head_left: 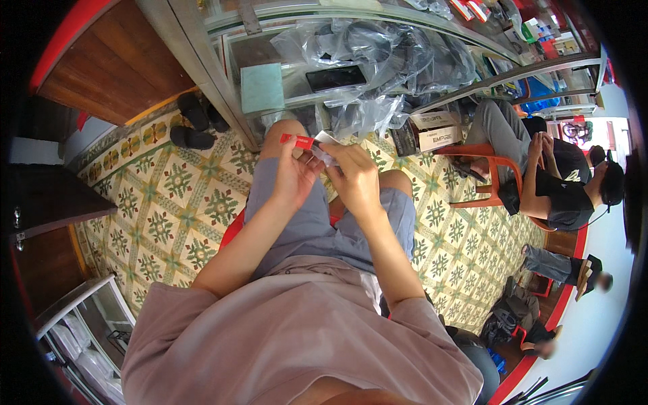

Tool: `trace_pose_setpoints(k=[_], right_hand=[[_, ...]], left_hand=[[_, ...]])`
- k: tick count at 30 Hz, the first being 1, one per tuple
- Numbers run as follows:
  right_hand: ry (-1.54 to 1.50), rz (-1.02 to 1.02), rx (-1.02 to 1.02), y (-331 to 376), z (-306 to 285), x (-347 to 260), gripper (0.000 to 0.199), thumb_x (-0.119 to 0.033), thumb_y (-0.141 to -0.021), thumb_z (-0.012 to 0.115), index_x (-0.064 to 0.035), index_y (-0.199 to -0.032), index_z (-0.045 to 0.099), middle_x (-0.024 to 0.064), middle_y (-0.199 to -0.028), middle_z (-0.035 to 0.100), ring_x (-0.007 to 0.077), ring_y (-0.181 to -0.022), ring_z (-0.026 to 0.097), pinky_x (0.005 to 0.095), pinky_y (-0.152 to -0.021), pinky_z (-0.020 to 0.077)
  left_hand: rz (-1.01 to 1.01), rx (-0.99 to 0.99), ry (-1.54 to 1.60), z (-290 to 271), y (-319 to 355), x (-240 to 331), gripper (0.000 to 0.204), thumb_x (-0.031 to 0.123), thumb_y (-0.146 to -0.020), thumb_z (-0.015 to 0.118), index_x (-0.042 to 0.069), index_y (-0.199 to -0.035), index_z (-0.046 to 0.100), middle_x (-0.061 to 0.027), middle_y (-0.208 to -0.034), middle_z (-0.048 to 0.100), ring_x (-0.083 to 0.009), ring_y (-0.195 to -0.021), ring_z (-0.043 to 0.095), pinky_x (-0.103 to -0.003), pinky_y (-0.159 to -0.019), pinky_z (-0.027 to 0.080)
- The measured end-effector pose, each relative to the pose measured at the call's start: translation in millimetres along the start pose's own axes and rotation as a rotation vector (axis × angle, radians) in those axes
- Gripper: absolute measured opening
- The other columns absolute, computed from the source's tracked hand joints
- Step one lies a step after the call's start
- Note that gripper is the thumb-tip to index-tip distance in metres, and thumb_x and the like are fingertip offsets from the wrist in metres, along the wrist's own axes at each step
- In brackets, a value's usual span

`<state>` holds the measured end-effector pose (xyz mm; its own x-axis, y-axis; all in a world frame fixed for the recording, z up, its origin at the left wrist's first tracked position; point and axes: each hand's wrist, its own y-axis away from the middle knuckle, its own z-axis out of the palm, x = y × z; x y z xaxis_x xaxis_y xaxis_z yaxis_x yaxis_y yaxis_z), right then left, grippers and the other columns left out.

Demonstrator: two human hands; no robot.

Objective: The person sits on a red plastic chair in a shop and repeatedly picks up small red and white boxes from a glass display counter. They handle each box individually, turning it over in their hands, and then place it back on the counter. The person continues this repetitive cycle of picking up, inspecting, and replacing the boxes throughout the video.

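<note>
Above my knees, both of my hands meet at one small item. My left hand [297, 179] has its fingers closed round the red end of a small narrow red-and-black pack [302, 141]. From the right, my right hand [354, 177] pinches a clear plastic wrapper [327, 154] at the pack's dark end. A whitish piece shows beside the fingertips. What exactly the pack is, and how far the wrapper covers it, is too small to tell.
Ahead stands a glass display case [297, 111] with a black smartphone [335, 78], a pale green box [262, 86] and crumpled plastic bags [418, 57]. Cartons [435, 129] stand to its right. A person sits on an orange chair [493, 165]. Dark sandals [192, 135] lie at left.
</note>
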<state>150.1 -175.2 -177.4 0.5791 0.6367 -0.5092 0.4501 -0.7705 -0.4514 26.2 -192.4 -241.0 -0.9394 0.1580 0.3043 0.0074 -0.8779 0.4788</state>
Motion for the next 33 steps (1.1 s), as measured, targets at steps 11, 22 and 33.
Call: trace_pose_setpoints(k=[11, 22, 33], right_hand=[[0.014, -0.026, 0.193, 5.4, 23.8, -3.4, 0.026, 0.004, -0.067, 0.069, -0.0043, -0.092, 0.066, 0.0091, -0.088, 0.066, 0.0249, -0.078, 0.062, 0.0329, -0.069, 0.0487], [-0.318, 0.19, 0.302, 3.1, 3.3, -21.1, 0.02, 0.002, -0.073, 0.067, -0.0017, -0.093, 0.066, 0.0119, -0.097, 0.064, 0.0233, -0.087, 0.062, 0.0331, -0.076, 0.0495], [-0.069, -0.121, 0.293, 13.0, 26.3, -4.2, 0.026, 0.0, -0.064, 0.076, -0.0045, -0.088, 0.067, 0.0096, -0.092, 0.063, 0.0223, -0.077, 0.06, 0.0306, -0.065, 0.047]], left_hand=[[-0.038, -0.053, 0.051, -15.0, -5.5, -6.3, 0.043, 0.042, -0.089, 0.049, 0.008, -0.115, 0.048, -0.0105, -0.109, 0.055, -0.0216, -0.104, 0.055, -0.033, -0.088, 0.047], [-0.076, -0.105, 0.136, -4.8, -2.3, 6.7, 0.039, 0.043, -0.09, 0.048, 0.01, -0.11, 0.053, -0.0086, -0.102, 0.06, -0.0209, -0.097, 0.058, -0.034, -0.083, 0.049], [-0.154, -0.16, 0.238, -8.8, -1.1, 2.1, 0.037, 0.042, -0.089, 0.049, 0.012, -0.109, 0.056, -0.0137, -0.104, 0.061, -0.0216, -0.093, 0.06, -0.033, -0.08, 0.05]])
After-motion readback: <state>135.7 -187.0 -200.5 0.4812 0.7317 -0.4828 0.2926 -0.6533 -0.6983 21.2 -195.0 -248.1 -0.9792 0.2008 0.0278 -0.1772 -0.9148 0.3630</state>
